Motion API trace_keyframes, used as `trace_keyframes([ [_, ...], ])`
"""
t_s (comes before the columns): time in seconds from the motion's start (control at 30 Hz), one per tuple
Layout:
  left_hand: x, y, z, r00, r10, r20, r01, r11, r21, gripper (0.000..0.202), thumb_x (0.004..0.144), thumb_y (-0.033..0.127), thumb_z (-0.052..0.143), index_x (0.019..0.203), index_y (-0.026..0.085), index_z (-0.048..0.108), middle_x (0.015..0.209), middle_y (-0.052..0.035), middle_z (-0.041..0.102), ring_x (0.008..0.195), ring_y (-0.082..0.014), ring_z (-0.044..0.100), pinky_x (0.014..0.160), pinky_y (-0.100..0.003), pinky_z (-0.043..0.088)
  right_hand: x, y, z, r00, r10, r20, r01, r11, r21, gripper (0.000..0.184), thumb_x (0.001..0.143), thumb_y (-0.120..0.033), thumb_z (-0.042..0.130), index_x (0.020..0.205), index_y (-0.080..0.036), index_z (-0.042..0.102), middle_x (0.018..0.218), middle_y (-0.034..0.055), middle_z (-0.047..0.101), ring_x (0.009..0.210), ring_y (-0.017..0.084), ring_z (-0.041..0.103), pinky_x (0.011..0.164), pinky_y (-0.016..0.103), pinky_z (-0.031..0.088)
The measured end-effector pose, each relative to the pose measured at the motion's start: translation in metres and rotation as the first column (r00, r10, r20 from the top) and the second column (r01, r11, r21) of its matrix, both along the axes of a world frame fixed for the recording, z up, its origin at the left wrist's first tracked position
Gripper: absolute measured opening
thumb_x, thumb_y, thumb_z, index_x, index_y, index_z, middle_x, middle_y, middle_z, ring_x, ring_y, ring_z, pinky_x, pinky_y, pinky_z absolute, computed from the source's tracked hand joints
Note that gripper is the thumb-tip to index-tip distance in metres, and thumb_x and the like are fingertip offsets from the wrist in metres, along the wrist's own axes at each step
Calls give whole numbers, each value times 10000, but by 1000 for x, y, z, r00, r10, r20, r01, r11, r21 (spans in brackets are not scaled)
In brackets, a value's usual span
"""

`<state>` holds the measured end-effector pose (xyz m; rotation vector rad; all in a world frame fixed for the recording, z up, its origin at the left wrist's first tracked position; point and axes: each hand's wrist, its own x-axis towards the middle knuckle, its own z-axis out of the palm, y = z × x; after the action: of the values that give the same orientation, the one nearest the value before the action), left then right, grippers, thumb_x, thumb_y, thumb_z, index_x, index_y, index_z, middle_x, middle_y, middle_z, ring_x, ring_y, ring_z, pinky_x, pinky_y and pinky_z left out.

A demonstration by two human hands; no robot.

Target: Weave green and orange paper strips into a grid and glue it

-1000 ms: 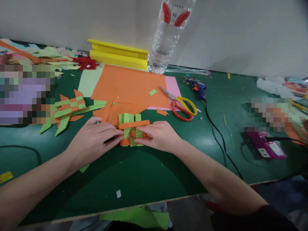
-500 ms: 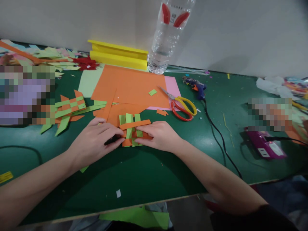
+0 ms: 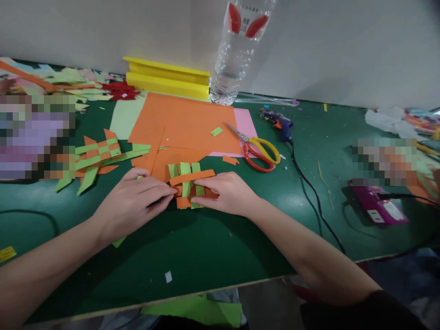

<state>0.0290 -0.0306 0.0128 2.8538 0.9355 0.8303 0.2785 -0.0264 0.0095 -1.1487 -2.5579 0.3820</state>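
A small woven mat of orange and green paper strips (image 3: 188, 185) lies on the green table (image 3: 192, 247) between my hands. My left hand (image 3: 132, 201) rests on its left side, fingers pressed together and pinching the strip ends. My right hand (image 3: 228, 192) covers its right side, fingertips curled onto the strips. One orange strip (image 3: 192, 177) lies loosely across the top of the green ones.
Orange paper sheets (image 3: 185, 121) and pink paper lie behind the mat. Scissors (image 3: 257, 149) with yellow and red handles sit to the right, then a glue gun (image 3: 280, 123) with a black cord. A clear bottle (image 3: 237, 50), yellow folded card (image 3: 167, 78) and another woven piece (image 3: 98, 153) stand around.
Both hands stay on the woven mat. The left fingertips have shifted slightly along its left edge, and the mat has nudged a little.
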Motion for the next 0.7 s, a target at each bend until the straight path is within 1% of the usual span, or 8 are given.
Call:
trace_keyframes([
  [0.13, -3, 2, -4, 998, -31, -60, 32, 999, 17, 190, 972, 177, 484, 975, 238, 664, 908, 14, 767, 747, -160, 708, 835, -389, 430, 0, 0, 0, 1000, 6, 4, -6, 1000, -6, 393, 889, -530, 576, 901, -168, 727, 570, -20, 588, 522, 101, 461, 535, 252, 265],
  [0.2, -5, 2, -6, 995, -45, -92, 49, 998, 34, 183, 973, 179, 485, 992, 222, 663, 896, 6, 761, 758, -169, 709, 839, -400, 420, 1, 1, -1, 1000, 9, -10, -9, 1000, 2, 404, 888, -536, 575, 923, -165, 732, 570, -17, 596, 528, 103, 472, 539, 251, 273],
  [0.33, -6, 2, -8, 989, -54, -138, 64, 995, 71, 176, 976, 190, 490, 969, 194, 666, 819, -4, 738, 715, -171, 691, 826, -401, 412, 2, 1, -3, 999, 13, -35, -12, 1000, 24, 422, 885, -535, 587, 1008, -160, 737, 569, -8, 621, 539, 111, 507, 543, 246, 290],
  [0.5, -4, 0, -7, 981, -58, -183, 71, 995, 69, 249, 1002, 237, 430, 977, 203, 676, 756, -6, 707, 647, -165, 642, 801, -394, 413, 2, 1, -6, 998, 27, -60, -24, 998, 64, 404, 888, -517, 591, 1005, -159, 739, 573, -9, 641, 538, 110, 539, 533, 244, 308],
  [0.57, -3, -1, -6, 980, -63, -187, 73, 996, 48, 254, 995, 235, 431, 989, 199, 683, 763, -10, 705, 645, -171, 636, 797, -398, 416, 3, 1, -7, 995, 28, -92, -16, 993, 120, 396, 889, -523, 586, 958, -165, 742, 559, -14, 637, 521, 105, 533, 527, 243, 318],
  [0.63, -3, -1, -5, 983, -69, -170, 75, 997, 32, 233, 981, 221, 451, 985, 189, 683, 771, -12, 705, 646, -175, 636, 802, -402, 418, 4, 2, -7, 989, 28, -145, 2, 980, 199, 387, 901, -518, 569, 868, -172, 738, 525, -21, 617, 503, 97, 524, 527, 238, 331],
  [0.7, -4, -2, -3, 989, -55, -136, 59, 998, 24, 206, 963, 204, 477, 910, 198, 676, 756, -2, 699, 631, -170, 628, 800, -397, 419, 5, 2, -4, 982, 25, -185, 26, 964, 266, 390, 923, -493, 537, 770, -181, 714, 492, -28, 590, 477, 88, 499, 522, 234, 341],
])
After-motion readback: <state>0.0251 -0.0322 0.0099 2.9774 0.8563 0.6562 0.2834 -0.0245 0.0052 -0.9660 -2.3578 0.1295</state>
